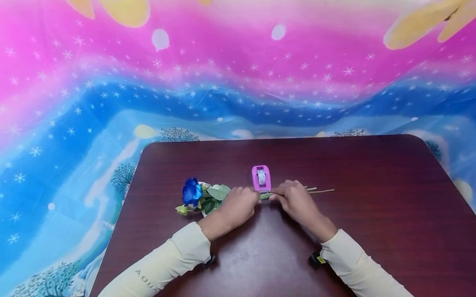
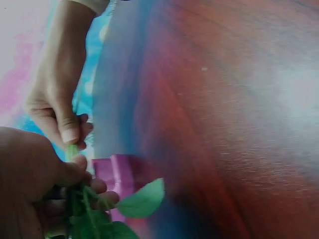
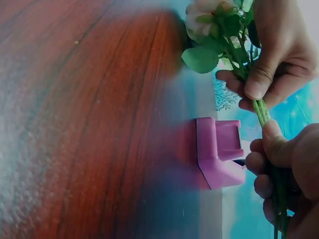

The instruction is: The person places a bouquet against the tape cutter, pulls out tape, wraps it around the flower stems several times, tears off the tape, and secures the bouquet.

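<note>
blue petals begin the row: a rose (image 1: 192, 192) sits at the far left, its head out past the fingers, with a pale bloom (image 3: 203, 20) showing near it in the right wrist view. green leaves (image 1: 218, 192) spread between the flowers and the left grip (image 1: 239, 204), so the soft end lies away from the pressure, probably to spare the petals.

the left grip, thumb against curled fingers, pinches the bundled stems (image 3: 260, 110) just below the foliage. holding there seems to gather the stalks where they would otherwise splay.

next, between the hands and just beyond the stems, a pink tape dispenser (image 3: 214, 159) rests on the desk (image 1: 364, 214). its serrated edge (image 3: 239, 137) is on the side towards the stalks and its roll (image 1: 261, 177) sits in the frame behind, which looks like a handy placing, tape within reach of both thumbs. whether any tape already touches the stalks is too small to tell.

further right, the right grip (image 1: 298, 203) is closed round the same stems, thumb on top, near the left one with a short green stretch showing between. two holds like this likely stop the bundle from rolling or twisting.

last, the thin stem ends (image 1: 321, 190) poke out past the right grip, uneven in length, over the desk's right half.
</note>
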Demonstrator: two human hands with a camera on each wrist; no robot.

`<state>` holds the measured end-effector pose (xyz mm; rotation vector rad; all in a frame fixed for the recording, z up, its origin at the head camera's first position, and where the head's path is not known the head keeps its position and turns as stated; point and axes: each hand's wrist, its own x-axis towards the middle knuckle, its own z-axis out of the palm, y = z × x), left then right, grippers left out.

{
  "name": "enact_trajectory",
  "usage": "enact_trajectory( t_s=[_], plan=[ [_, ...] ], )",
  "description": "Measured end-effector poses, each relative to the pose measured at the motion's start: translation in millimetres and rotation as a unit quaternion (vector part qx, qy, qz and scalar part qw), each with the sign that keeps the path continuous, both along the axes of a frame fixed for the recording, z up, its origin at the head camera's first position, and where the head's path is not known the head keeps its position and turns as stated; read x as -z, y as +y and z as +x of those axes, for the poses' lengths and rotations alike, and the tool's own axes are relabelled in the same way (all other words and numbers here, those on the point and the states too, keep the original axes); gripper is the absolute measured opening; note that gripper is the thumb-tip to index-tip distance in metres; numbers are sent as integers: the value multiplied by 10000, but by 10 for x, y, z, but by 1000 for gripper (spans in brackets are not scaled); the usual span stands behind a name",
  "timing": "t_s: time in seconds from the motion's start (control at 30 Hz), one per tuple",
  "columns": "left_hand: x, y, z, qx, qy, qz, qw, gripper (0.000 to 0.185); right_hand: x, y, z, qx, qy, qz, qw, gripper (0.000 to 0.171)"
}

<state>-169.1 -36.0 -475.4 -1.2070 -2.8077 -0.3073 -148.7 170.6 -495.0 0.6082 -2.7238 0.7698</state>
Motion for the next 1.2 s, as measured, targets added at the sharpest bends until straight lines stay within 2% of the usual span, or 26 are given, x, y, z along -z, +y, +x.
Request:
enact_trajectory(
  t_s=[0.1, 0.23, 0.3, 0.43, 0.5, 0.53, 0.6, 0.7, 0.77, 0.83, 0.9, 0.97, 1.07, 1.2],
  plan=[
    [68, -13, 27, 150, 473, -238, 9985, 3, -20, 10, 4, 10, -356, 109, 9993, 10],
    [142, -44, 49, 344, 1273, -508, 9900, 10, -79, 35, -8, -64, -1324, 260, 9908, 16],
    [167, -57, 49, 424, 1869, -593, 9797, 14, -109, 57, -28, -173, -1853, 240, 9822, 23],
    [202, -68, 39, 547, 2995, -702, 9499, 17, -141, 104, -72, -505, -2799, -52, 9587, 31],
    [212, -66, 38, 603, 3329, -708, 9383, 20, -147, 115, -86, -627, -3037, -144, 9506, 31],
    [217, -66, 40, 621, 3411, -707, 9353, 21, -143, 117, -87, -683, -3059, -134, 9495, 30],
    [226, -69, 44, 656, 3481, -710, 9324, 23, -132, 107, -83, -706, -2877, 77, 9551, 28],
    [218, -64, 41, 623, 3373, -701, 9367, 21, -107, 77, -60, -615, -2278, 595, 9699, 22],
    [196, -56, 35, 540, 3060, -615, 9485, 17, -79, 54, -45, -500, -1804, 953, 9777, 20],
    [164, -44, 28, 394, 2534, -419, 9657, 12, -50, 40, -34, -448, -1333, 1183, 9830, 20],
    [128, -35, 26, 240, 1851, -131, 9823, 9, -16, 35, -30, -452, -872, 1317, 9864, 20],
    [96, -27, 24, 102, 1118, 182, 9935, 9, 29, 43, -29, -478, -418, 1441, 9875, 20],
    [48, -11, 15, -50, 297, 423, 9986, 12, 78, 61, -30, -502, 121, 1568, 9863, 20],
    [-10, 13, -1, -294, -295, 409, 9983, 14, 109, 70, -30, -460, 324, 1520, 9868, 20]
  ],
)
